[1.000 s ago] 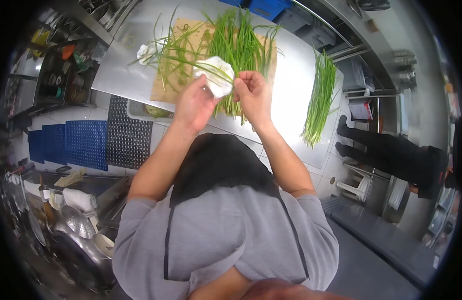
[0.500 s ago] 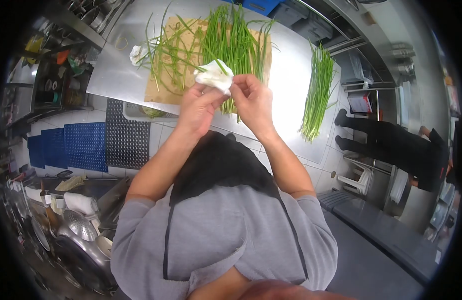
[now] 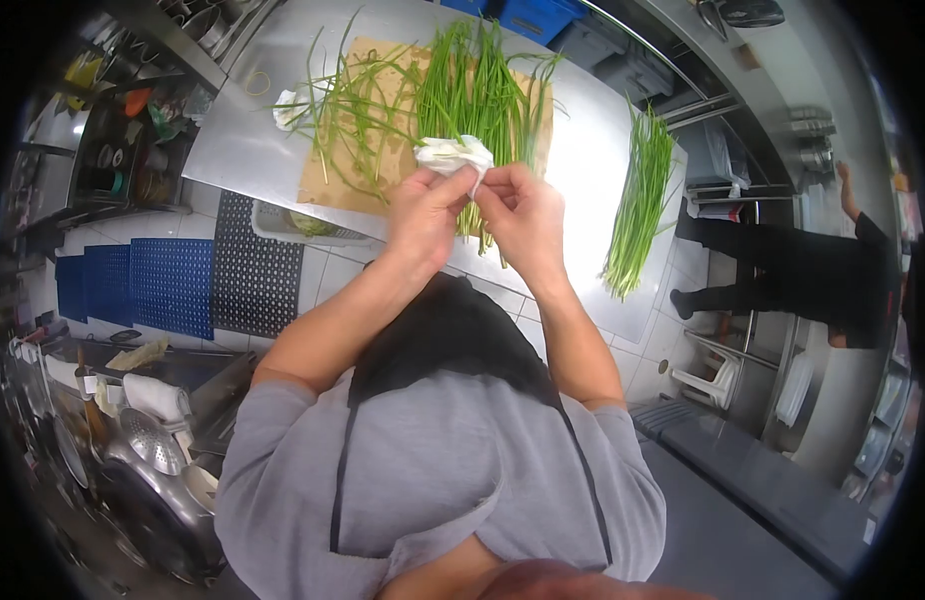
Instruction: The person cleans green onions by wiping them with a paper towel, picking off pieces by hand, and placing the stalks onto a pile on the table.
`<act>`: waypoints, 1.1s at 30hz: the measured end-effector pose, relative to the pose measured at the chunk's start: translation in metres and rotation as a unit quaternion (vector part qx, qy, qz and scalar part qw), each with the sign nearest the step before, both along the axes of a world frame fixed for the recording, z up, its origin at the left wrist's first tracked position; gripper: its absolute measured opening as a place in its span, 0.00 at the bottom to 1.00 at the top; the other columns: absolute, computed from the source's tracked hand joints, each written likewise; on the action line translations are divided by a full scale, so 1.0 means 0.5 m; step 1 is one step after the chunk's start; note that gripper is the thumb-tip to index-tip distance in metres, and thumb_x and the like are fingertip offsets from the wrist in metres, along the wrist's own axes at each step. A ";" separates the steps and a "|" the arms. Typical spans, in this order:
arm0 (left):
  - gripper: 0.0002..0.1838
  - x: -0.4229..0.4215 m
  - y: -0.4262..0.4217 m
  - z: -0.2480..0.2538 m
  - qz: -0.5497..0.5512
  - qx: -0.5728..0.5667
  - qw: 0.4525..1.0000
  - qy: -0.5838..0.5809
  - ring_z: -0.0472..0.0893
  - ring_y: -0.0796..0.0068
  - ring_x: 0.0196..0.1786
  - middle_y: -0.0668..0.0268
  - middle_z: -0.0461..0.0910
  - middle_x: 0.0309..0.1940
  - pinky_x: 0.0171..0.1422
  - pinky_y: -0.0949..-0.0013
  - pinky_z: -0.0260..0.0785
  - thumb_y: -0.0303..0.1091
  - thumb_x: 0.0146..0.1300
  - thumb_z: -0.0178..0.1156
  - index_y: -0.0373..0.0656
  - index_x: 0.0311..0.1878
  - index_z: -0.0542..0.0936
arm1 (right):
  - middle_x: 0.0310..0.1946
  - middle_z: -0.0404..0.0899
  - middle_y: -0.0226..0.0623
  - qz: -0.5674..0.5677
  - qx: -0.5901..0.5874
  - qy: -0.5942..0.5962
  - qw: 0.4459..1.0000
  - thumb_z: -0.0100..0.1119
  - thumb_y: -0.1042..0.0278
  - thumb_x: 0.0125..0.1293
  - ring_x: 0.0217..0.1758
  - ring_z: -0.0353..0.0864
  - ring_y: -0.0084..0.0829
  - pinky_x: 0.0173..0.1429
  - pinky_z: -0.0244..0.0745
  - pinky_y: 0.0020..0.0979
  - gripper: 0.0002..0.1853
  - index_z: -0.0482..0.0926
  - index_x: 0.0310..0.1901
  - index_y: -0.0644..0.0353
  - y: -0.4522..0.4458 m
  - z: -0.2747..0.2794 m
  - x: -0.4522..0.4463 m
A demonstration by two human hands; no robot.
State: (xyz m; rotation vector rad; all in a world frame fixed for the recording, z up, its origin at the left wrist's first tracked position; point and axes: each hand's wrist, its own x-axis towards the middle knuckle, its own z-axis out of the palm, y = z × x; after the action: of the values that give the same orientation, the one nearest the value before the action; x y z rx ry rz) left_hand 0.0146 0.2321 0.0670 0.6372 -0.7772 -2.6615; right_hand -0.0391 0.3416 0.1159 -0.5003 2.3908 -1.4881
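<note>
Both hands come together over the near edge of the metal table, holding a crumpled white paper towel (image 3: 453, 153). My left hand (image 3: 424, 213) pinches it from the left, thumb on top. My right hand (image 3: 524, 213) grips its right corner between thumb and fingers. Behind the towel, a thick bunch of green chives (image 3: 470, 90) lies on a sheet of brown paper (image 3: 378, 68). Loose green stalks (image 3: 358, 125) are scattered on the paper's left side. Another crumpled white towel (image 3: 289, 108) rests at the left. A second chive bunch (image 3: 640, 205) lies apart on the right.
The metal table (image 3: 228, 140) has a crate (image 3: 273, 222) below its near edge. Blue crates (image 3: 539, 15) stand at the far side. A person in black (image 3: 813, 275) stands at the right. Pans and a skimmer (image 3: 151, 440) are at lower left; mats (image 3: 173, 285) cover the floor.
Both hands and the towel have shifted slightly right in view, and the towel looks flatter. The person on the right has raised an arm and moved their feet.
</note>
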 end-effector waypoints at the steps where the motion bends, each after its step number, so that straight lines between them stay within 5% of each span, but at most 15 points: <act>1: 0.13 -0.004 0.004 0.008 -0.003 0.005 1.000 0.004 0.82 0.72 0.47 0.63 0.83 0.44 0.55 0.67 0.73 0.24 0.60 0.67 0.36 0.48 0.80 | 0.28 0.85 0.44 -0.006 0.006 0.003 1.000 0.65 0.73 0.59 0.31 0.86 0.32 0.38 0.80 0.31 0.08 0.82 0.38 0.68 0.004 0.004 -0.002; 13: 0.13 -0.056 -0.026 0.037 -0.011 0.066 0.998 0.017 0.81 0.70 0.49 0.64 0.81 0.47 0.58 0.65 0.74 0.24 0.64 0.62 0.39 0.51 0.75 | 0.29 0.86 0.45 -0.008 -0.004 0.019 1.000 0.66 0.75 0.59 0.32 0.86 0.29 0.39 0.80 0.30 0.07 0.82 0.38 0.69 0.054 0.023 -0.013; 20: 0.16 -0.095 -0.085 0.029 0.018 0.056 0.998 0.007 0.82 0.68 0.49 0.61 0.81 0.47 0.57 0.64 0.75 0.23 0.64 0.62 0.37 0.54 0.75 | 0.25 0.82 0.34 0.018 -0.038 -0.039 0.998 0.64 0.80 0.61 0.25 0.79 0.18 0.27 0.74 0.21 0.04 0.82 0.38 0.69 0.134 0.067 -0.020; 33: 0.14 -0.146 -0.244 -0.004 0.099 0.008 0.995 0.030 0.83 0.66 0.50 0.61 0.82 0.45 0.55 0.63 0.80 0.20 0.63 0.62 0.37 0.52 0.76 | 0.23 0.80 0.30 -0.001 -0.025 -0.047 0.999 0.64 0.82 0.61 0.23 0.76 0.16 0.25 0.71 0.19 0.05 0.81 0.38 0.69 0.293 0.151 -0.033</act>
State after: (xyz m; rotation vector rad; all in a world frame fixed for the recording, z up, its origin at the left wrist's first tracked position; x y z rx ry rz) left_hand -0.0583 0.1100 0.0652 0.6027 -0.6424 -2.4954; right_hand -0.0555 0.4879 0.1912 -0.4298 2.2886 -1.5418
